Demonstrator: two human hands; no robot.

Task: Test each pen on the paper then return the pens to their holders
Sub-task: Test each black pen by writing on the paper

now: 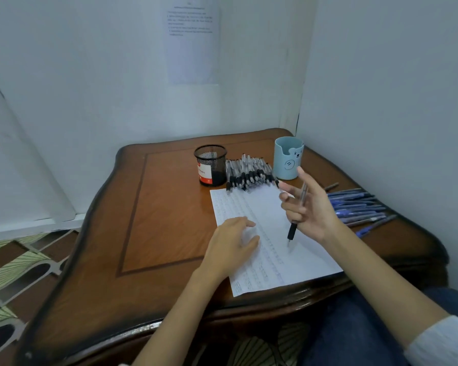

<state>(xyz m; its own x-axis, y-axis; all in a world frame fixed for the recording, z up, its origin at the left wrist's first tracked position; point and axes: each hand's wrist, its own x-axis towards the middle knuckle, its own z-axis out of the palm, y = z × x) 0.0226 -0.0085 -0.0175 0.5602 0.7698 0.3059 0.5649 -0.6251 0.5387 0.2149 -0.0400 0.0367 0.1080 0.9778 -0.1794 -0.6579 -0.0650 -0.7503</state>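
Note:
A white sheet of paper (270,228) covered in small pen marks lies on the brown wooden table (156,212). My left hand (232,245) rests flat on the paper's left part. My right hand (308,207) is raised above the paper and holds a black pen (296,217) between its fingers, tip pointing down just over the sheet. A heap of black pens (249,173) lies beyond the paper, between a black mesh holder (211,165) and a light blue bear holder (288,157). Several blue pens (357,206) lie to the right.
White walls close in the table at the back and on the right. A printed notice (191,40) hangs on the back wall. The table's curved front edge (222,310) is near my lap, with patterned floor (16,270) to the left.

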